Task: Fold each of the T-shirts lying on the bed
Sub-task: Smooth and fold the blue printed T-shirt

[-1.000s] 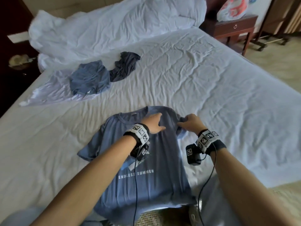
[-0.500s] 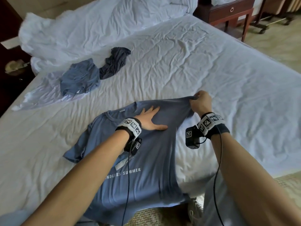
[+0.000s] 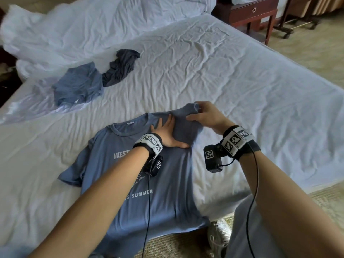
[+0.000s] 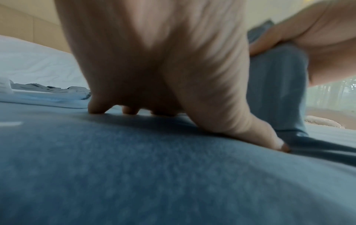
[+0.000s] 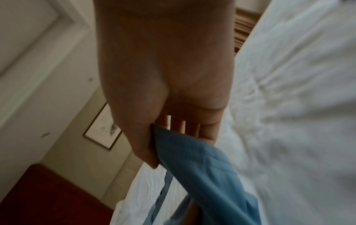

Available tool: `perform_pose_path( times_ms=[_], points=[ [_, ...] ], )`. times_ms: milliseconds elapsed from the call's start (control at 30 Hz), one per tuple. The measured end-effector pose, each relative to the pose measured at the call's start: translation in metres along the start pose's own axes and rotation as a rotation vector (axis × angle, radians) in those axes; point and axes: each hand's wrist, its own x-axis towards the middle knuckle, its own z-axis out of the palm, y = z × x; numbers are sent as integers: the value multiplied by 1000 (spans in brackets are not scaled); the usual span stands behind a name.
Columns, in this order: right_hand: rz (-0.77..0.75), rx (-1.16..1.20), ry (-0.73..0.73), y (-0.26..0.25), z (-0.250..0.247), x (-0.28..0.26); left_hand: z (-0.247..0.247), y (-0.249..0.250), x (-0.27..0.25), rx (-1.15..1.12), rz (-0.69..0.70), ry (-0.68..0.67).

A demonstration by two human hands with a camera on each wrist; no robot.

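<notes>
The blue T-shirt (image 3: 149, 183) lies face-up at the bed's (image 3: 242, 90) near edge. Our left hand (image 3: 167, 133) presses flat on its shoulder while our right hand (image 3: 204, 116) pinches the lifted sleeve (image 3: 186, 120). We judge the sleeve fold is underway; next, lay it inward across the chest.

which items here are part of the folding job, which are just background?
Job:
- blue T-shirt, right sleeve pinched by right hand, left hand flat on it
- bundled blue shirt
- dark crumpled shirt

Background:
- duvet
- nightstand
</notes>
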Motion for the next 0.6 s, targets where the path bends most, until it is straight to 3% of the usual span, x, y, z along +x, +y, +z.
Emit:
perform_pose_path(
  times_ms=[100,300,467,600],
  points=[
    [-108,-203,-114,-6,23,0,2,-3,3,41,19,14],
    [-195,-693,-39,-11,52,-3,-5,-9,-4,152,43,2],
    [-149,-858,-182,-20,73,-2,-18,-75,-43,201,-28,-47],
    [-116,-871,-280,-34,89,-3,-18,-136,-92,191,-90,42]
  ],
)
